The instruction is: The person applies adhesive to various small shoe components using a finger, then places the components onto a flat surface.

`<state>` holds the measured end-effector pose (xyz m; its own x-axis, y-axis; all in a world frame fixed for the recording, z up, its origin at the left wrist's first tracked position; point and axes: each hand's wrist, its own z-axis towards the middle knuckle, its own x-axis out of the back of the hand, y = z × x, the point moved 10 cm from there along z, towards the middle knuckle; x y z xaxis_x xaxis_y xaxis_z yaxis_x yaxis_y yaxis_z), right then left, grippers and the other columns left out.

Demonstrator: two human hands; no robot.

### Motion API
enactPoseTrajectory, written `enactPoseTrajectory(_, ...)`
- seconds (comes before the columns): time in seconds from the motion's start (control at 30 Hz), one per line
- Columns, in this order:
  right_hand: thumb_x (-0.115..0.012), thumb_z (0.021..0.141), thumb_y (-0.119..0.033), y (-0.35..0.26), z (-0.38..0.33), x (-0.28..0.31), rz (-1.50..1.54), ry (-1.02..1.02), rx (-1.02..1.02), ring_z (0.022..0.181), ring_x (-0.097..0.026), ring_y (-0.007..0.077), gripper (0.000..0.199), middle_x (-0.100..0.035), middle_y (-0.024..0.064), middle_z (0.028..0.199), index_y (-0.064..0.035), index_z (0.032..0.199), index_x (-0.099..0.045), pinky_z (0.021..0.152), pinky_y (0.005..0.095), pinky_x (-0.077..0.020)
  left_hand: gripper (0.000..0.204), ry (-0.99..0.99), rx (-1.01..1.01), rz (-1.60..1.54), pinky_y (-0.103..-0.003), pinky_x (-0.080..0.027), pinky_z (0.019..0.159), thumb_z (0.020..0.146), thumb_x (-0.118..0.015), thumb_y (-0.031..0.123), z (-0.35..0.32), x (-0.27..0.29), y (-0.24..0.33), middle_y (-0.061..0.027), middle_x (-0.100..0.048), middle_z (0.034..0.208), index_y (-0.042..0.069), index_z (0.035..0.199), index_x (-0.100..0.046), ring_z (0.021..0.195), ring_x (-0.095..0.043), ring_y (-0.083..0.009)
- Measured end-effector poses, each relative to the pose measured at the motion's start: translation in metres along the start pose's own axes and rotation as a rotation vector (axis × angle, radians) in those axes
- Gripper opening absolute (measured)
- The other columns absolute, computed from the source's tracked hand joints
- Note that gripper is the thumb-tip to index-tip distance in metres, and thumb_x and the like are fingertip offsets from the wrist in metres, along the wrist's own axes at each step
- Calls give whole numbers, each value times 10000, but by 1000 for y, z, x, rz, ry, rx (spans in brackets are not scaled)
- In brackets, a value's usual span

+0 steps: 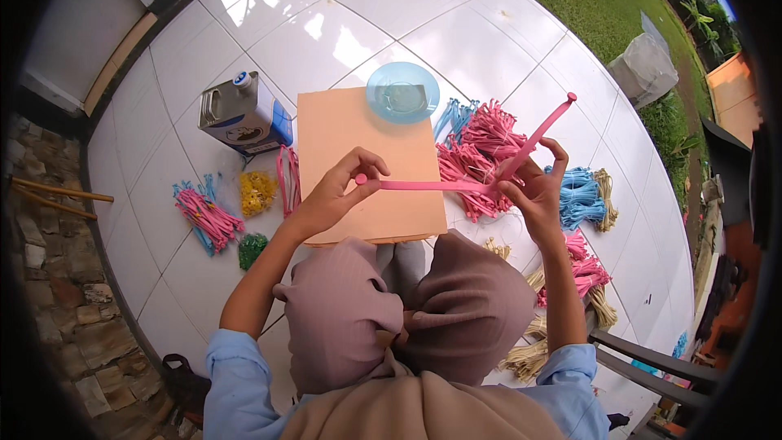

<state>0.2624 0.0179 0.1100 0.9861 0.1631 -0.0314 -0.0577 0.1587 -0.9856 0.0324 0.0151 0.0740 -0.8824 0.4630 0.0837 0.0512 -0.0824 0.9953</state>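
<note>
My left hand (332,194) pinches a pink strap (432,186) close to its round knobbed end, which sticks out past the fingers. The strap runs level over a sheet of cardboard (366,138) to my right hand (535,195), whose fingers are closed on it. From there a pink length slants up and away to another round knob; whether it is one bent strap or two, I cannot tell. Below and behind my right hand lie bundles of pink straps (468,167). At the cardboard's far edge sits a translucent blue bowl (401,73).
A metal can (244,114) stands left of the cardboard. Near it lie a pink and blue bundle (208,216), a yellow pile (257,192) and a green pile (252,251). Blue bundles (580,195) and beige bundles (525,358) are at right, beside a dark chair (652,375).
</note>
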Motion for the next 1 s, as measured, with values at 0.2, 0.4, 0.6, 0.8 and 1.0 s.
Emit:
enactPoseTrajectory(0.2,-619,779,-1,-165,17,-76,194,72,323,763,-611,215,791,-579,152,872,-47,1287,-14,714,311,-532,690,334,-501,-367,-360,-284,1025,778,-664,319,-46,64,136,-115,-395,1165,124,1284,-238,1126,-412,-211)
enactPoseTrajectory(0.4,-646,762,-25,-200,65,-199,599,8,254,902,-590,236,903,-521,220,1061,-41,1288,87,859,332,-483,465,186,-338,-64,-263,-349,920,897,-469,401,-47,29,178,-116,-551,1009,-2,1124,-428,1039,-499,-142)
enactPoseTrajectory(0.6,-559,772,55,-150,94,-315,922,-91,-37,1063,-515,271,727,-462,269,1125,18,1280,-40,984,321,-385,288,697,-379,-209,-199,-360,671,944,-386,332,-124,145,180,24,-448,718,61,967,-482,664,-407,-48)
enactPoseTrajectory(0.8,-469,865,-58,66,7,-385,763,-147,-654,1162,-416,248,517,-398,199,1223,113,1257,-180,1013,312,-338,187,1162,-370,849,-275,-368,607,889,-516,211,-190,220,142,-68,-481,838,38,864,-452,709,-450,-112)
enactPoseTrajectory(1.0,-471,889,-120,121,-5,-365,165,79,-72,1215,-348,248,564,-356,190,1285,-28,1336,-140,1017,343,-267,230,1041,-349,132,-274,-412,698,924,-452,265,-184,238,-18,-81,-518,933,36,921,-432,805,-502,-122)
